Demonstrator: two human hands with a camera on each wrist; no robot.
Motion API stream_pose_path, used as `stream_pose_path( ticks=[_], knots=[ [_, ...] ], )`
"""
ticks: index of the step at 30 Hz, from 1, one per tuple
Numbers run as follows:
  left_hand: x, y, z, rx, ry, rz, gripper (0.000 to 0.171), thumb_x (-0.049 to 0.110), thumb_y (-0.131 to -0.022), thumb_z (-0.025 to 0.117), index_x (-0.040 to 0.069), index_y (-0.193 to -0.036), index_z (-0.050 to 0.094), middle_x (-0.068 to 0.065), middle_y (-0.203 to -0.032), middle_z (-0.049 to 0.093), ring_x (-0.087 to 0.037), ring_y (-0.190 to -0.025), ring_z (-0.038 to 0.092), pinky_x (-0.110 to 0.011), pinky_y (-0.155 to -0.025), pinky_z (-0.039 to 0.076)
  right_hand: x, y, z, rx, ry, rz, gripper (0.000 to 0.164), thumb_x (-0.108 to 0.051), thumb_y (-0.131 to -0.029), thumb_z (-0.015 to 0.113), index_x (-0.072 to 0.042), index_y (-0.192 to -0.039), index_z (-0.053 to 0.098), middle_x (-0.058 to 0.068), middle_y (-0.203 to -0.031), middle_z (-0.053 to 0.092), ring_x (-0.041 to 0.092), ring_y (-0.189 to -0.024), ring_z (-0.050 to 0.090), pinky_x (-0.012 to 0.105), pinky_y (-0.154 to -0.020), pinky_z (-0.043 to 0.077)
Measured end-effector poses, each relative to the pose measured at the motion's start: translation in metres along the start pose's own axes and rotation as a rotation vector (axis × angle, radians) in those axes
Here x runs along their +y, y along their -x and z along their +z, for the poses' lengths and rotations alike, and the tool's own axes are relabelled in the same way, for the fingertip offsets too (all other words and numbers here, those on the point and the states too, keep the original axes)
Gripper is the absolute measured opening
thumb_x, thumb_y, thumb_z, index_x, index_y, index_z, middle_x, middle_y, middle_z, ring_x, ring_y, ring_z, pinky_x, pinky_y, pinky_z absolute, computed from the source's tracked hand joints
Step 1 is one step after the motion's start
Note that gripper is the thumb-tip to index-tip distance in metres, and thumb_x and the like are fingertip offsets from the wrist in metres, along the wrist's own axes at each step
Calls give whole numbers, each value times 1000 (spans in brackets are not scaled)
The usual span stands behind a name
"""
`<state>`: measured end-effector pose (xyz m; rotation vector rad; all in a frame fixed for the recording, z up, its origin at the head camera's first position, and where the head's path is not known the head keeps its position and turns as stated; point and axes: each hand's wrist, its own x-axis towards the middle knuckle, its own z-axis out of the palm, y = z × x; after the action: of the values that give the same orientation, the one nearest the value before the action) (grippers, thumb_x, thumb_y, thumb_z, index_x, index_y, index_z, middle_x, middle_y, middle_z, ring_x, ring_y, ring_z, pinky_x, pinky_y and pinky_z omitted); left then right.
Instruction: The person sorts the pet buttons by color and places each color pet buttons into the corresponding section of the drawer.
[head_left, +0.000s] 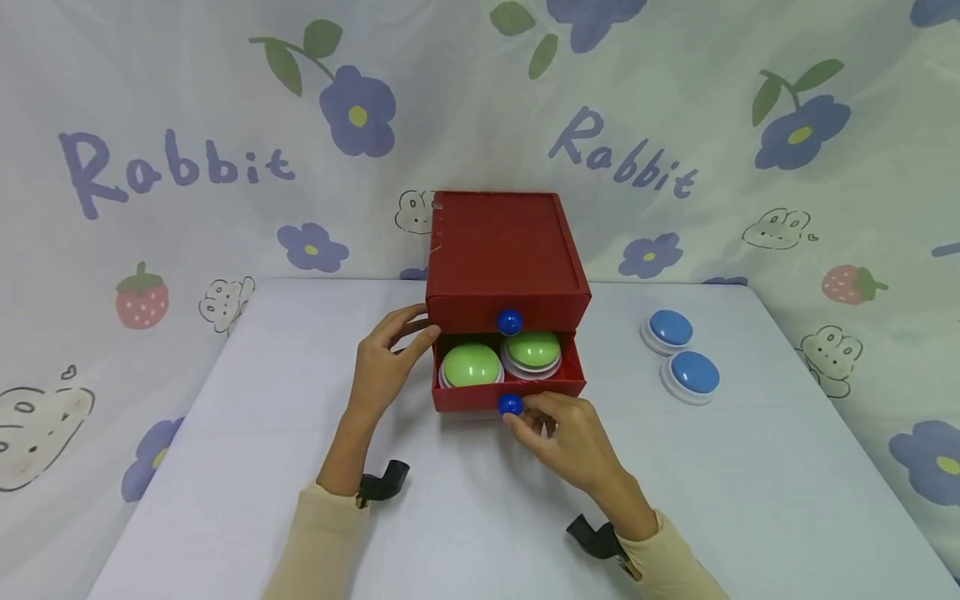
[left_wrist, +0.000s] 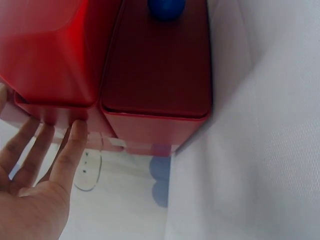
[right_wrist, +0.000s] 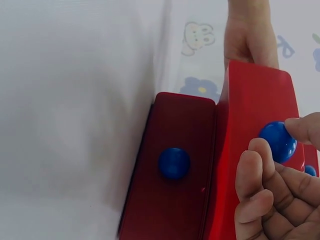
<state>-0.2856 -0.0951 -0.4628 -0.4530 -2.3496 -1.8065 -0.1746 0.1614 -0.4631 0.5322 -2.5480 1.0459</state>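
A red drawer cabinet (head_left: 501,243) stands at the back middle of the table. Its middle drawer (head_left: 467,401) is pulled out, with two round push buttons inside: a green-domed button (head_left: 472,365) at left and another green button (head_left: 534,350) at right, both on white bases. Thumb and fingers of my right hand (head_left: 573,437) pinch the blue knob (head_left: 510,405) on this drawer's front. My left hand (head_left: 381,362) rests its extended fingertips against the cabinet's left side. Below, the bottom drawer (right_wrist: 172,130) is closed in the right wrist view; the head view hides it.
To the right of the cabinet, two blue push buttons, a nearer one (head_left: 693,372) and a farther one (head_left: 670,329), sit on the white table (head_left: 750,483). A patterned curtain (head_left: 465,100) hangs right behind. The top drawer's blue knob (head_left: 510,322) overhangs the pulled-out drawer in this view.
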Motion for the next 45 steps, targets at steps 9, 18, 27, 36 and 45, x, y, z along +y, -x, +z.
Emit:
stream_pose_path(
  ticks=[9,18,27,36,45],
  knots=[
    [27,6,-3,-9,13,-21,43,25,-97,69,15,-138,61,-2,-137,59,-23,-123,59,-48,-95,53,2,-3,2,9,-14,-17,13,-16,-84,82,-8,-88,73,-9,-73,61,8,-64,55,20,-55,50],
    [32,6,-2,-3,15,-39,45,23,-97,68,11,-139,59,-6,-138,58,-25,-124,58,-50,-97,51,4,-8,2,-3,-1,-11,15,-18,-84,82,-7,-90,74,-7,-74,62,9,-64,55,20,-56,50],
    [36,5,-2,-14,6,-42,44,24,-97,68,11,-139,60,-6,-137,58,-23,-123,59,-49,-97,52,5,-11,0,8,-23,-2,16,-15,-83,83,-5,-91,75,-6,-74,63,12,-64,56,22,-55,51],
    [37,6,0,-14,17,-44,44,21,-97,69,8,-138,60,-7,-137,58,-26,-123,59,-48,-96,52,10,-13,2,7,-47,-20,15,-16,-84,82,-5,-90,74,-7,-74,63,13,-63,58,25,-54,52],
    [36,3,0,-13,24,-18,43,21,-97,69,9,-137,61,-5,-136,59,-24,-123,60,-46,-94,54,14,-17,2,16,-44,-27,16,-16,-84,82,-4,-91,74,-5,-75,64,14,-64,58,27,-55,53]
  ],
)
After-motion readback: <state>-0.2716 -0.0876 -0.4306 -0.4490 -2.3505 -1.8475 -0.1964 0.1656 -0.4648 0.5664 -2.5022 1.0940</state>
